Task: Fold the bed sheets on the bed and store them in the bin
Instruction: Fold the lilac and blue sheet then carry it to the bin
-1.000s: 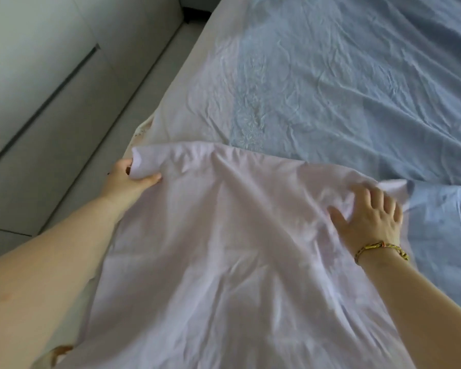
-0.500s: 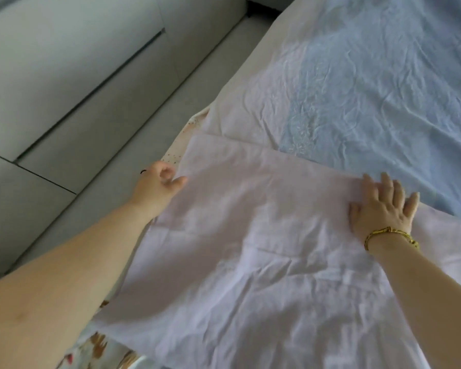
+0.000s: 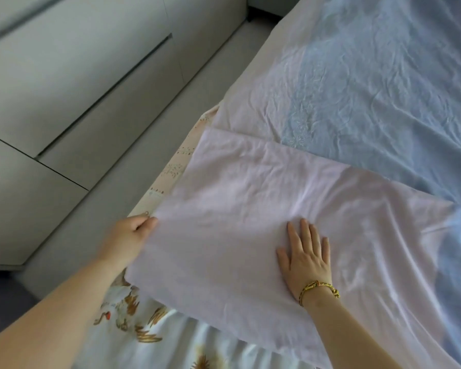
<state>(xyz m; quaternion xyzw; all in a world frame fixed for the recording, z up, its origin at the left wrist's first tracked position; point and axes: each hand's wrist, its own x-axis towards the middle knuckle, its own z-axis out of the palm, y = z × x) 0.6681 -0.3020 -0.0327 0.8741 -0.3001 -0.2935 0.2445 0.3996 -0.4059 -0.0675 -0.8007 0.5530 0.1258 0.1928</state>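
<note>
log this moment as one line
step: folding | left hand: grips pink sheet edge | right hand: flat on pink sheet | beneath: blue sheet

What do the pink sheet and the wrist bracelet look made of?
Pink sheet: thin woven fabric, probably cotton or a blend, matte; fine creases, limp drape. Bracelet: braided cord, yellow with red flecks, seemingly thread rather than metal; knotted strands show.

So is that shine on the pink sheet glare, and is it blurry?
Head view: soft, even light, faint shadows in the creases; the sheen on the pink sheet right of the right hand is mild, not washed out. Head view: slightly soft throughout; the left forearm looms large near the lens.
</note>
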